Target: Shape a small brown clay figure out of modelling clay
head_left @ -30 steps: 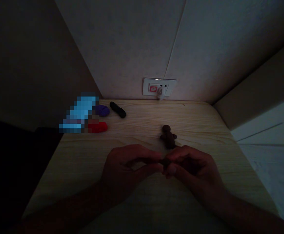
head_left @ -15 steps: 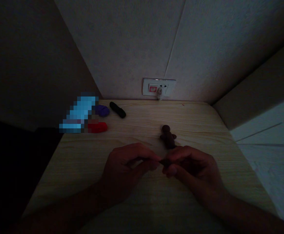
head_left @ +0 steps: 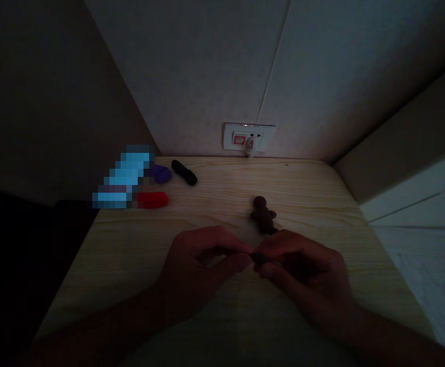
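Observation:
My left hand [head_left: 203, 265] and my right hand [head_left: 310, 270] meet fingertip to fingertip above the near part of the table. Between them is a small dark lump of modelling clay [head_left: 259, 258], pinched by the thumb and fingers of my right hand. The left thumb and forefinger are closed on its left end. Just beyond my right fingers lies a dark brown clay figure [head_left: 264, 218] with a round head, a long body and short arms. Its lower end is partly hidden by my right hand. Dim light hides fine detail.
On the wooden table [head_left: 222, 193], a black clay roll [head_left: 184, 172], a purple clay lump [head_left: 162, 174] and a red clay piece [head_left: 154, 200] lie at the back left. A blurred-out bright object [head_left: 127, 176] adjoins them. A wall socket [head_left: 248, 137] sits behind the table.
My fingers have shifted slightly around the small dark lump, and the left fingertips have moved a little right. The figure and the other clay pieces stay in place.

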